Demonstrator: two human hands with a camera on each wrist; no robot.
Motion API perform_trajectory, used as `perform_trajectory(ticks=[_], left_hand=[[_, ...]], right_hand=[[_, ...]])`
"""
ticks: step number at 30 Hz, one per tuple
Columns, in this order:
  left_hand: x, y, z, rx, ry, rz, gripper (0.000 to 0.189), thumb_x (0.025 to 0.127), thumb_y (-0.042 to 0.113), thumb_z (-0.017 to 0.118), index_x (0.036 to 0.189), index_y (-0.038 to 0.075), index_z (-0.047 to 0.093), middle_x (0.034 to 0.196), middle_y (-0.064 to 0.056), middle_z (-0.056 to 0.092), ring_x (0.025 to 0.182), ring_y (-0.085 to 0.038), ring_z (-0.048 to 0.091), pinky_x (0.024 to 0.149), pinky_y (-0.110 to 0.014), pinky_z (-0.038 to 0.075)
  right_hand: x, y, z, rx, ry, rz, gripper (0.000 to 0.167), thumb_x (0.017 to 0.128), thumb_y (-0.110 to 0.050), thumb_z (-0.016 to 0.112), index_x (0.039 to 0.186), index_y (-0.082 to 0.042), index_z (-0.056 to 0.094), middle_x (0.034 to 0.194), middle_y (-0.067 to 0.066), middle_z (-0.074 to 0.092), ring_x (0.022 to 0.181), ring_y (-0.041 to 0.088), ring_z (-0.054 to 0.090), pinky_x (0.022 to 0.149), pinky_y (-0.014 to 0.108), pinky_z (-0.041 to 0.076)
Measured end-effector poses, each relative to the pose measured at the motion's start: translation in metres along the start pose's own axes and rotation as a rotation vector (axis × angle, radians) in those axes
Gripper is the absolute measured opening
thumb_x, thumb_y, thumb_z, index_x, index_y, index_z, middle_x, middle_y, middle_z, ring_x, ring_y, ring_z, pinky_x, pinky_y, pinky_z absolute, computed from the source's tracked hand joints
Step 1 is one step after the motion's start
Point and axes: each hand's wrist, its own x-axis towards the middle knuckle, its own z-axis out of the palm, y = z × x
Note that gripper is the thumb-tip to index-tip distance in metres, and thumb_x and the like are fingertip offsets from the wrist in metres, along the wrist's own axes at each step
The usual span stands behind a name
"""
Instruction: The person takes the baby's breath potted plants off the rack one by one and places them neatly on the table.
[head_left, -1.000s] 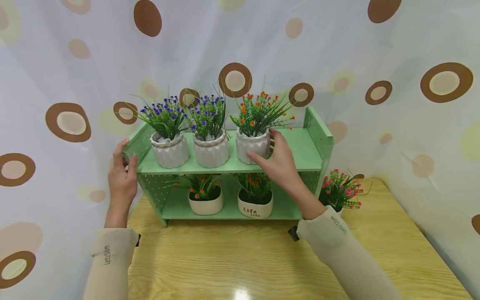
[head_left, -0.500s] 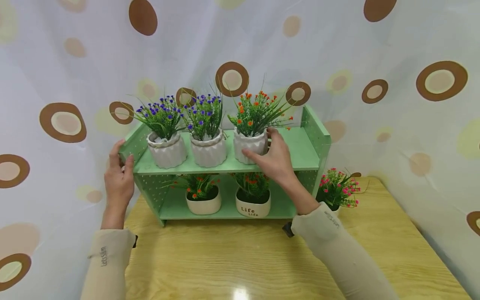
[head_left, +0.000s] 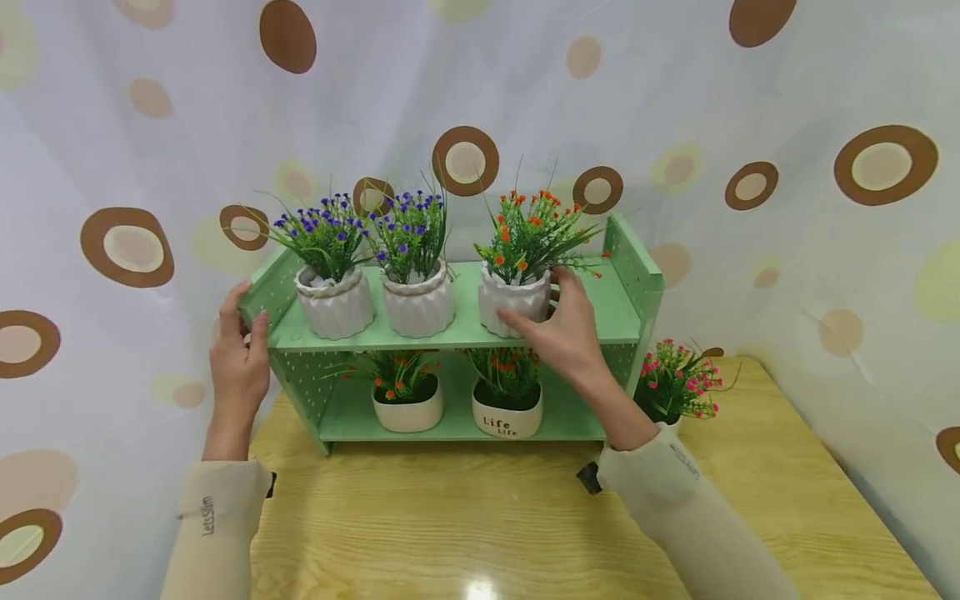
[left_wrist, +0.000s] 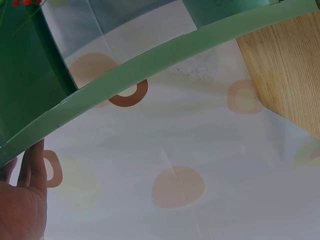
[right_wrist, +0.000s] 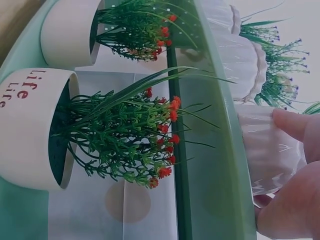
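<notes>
My right hand (head_left: 573, 333) grips a white fluted flowerpot (head_left: 513, 302) with orange flowers, thumb on its front and fingers round its right side. This pot is upright on the top board of a green two-tier shelf (head_left: 465, 342). In the right wrist view the same hand (right_wrist: 295, 190) holds the fluted pot (right_wrist: 267, 150) by its side. My left hand (head_left: 240, 367) holds the shelf's left side panel (head_left: 268, 287), fingers over the outer edge and thumb in front. Two more fluted pots, with purple flowers, stand left of the held one: one pot (head_left: 336, 308) and another (head_left: 418, 307).
On the lower board sit two cream oval pots with orange-red flowers, a plain pot (head_left: 408, 412) and a pot lettered "Life" (head_left: 507, 417). A pink-flowered plant (head_left: 678, 379) stands right of the shelf on the wooden table (head_left: 450, 517). A spotted curtain (head_left: 375, 83) hangs behind.
My right hand has shifted the orange-flowered pot slightly right along the top board, widening its gap from the purple-flowered pots. The left hand keeps its hold on the shelf.
</notes>
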Motion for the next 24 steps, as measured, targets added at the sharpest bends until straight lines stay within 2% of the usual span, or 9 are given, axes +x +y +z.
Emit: perform_trajectory(ticks=[4,10,16,18,21,24], left_hand=[[0.002,0.0,0.0,-0.001,0.012,0.0,0.047,0.111,0.029,0.048,0.157,0.034,0.04,0.13,-0.027,0.06,0.108,-0.035,0.064,0.081,-0.012,0.038],[0.0,0.001,0.0,0.006,0.008,-0.001,0.047,0.111,0.028,0.048,0.156,0.033,0.04,0.132,-0.028,0.058,0.111,-0.039,0.064,0.081,-0.011,0.037],[0.0,0.002,0.0,0.016,-0.004,0.0,0.047,0.111,0.03,0.048,0.157,0.033,0.038,0.13,-0.029,0.059,0.11,-0.039,0.064,0.082,-0.009,0.036],[0.0,0.002,-0.002,0.018,0.004,-0.002,0.047,0.111,0.029,0.048,0.157,0.033,0.039,0.129,-0.028,0.059,0.109,-0.036,0.063,0.082,-0.007,0.036],[-0.002,0.002,-0.003,0.018,0.014,-0.012,0.047,0.111,0.027,0.049,0.157,0.033,0.04,0.129,-0.026,0.061,0.106,-0.025,0.062,0.081,-0.005,0.037],[-0.001,0.004,0.0,0.01,0.008,-0.01,0.047,0.111,0.027,0.049,0.157,0.033,0.04,0.129,-0.025,0.062,0.105,-0.016,0.058,0.082,-0.005,0.038]], right_hand=[[-0.005,0.001,-0.006,0.012,0.005,-0.011,0.094,0.088,-0.032,0.084,0.159,-0.002,0.03,0.157,0.02,0.039,0.14,0.038,0.047,0.104,0.052,0.052],[-0.021,0.0,-0.016,0.02,0.007,0.005,0.091,0.088,-0.029,0.084,0.156,0.001,0.033,0.155,0.021,0.041,0.142,0.04,0.045,0.109,0.052,0.049],[-0.04,0.001,-0.025,0.026,0.021,0.009,0.091,0.087,-0.026,0.085,0.156,0.001,0.032,0.155,0.022,0.04,0.14,0.042,0.049,0.105,0.053,0.051],[-0.047,0.002,-0.028,0.018,0.011,0.025,0.094,0.086,-0.027,0.085,0.157,0.0,0.03,0.157,0.022,0.038,0.139,0.044,0.051,0.102,0.054,0.053],[-0.06,0.002,-0.032,-0.009,-0.011,0.05,0.099,0.086,-0.031,0.085,0.16,0.0,0.027,0.159,0.022,0.037,0.136,0.046,0.054,0.1,0.055,0.055],[-0.069,0.001,-0.038,-0.031,-0.01,0.046,0.099,0.086,-0.035,0.085,0.16,0.0,0.028,0.157,0.021,0.04,0.134,0.045,0.056,0.101,0.055,0.054]])
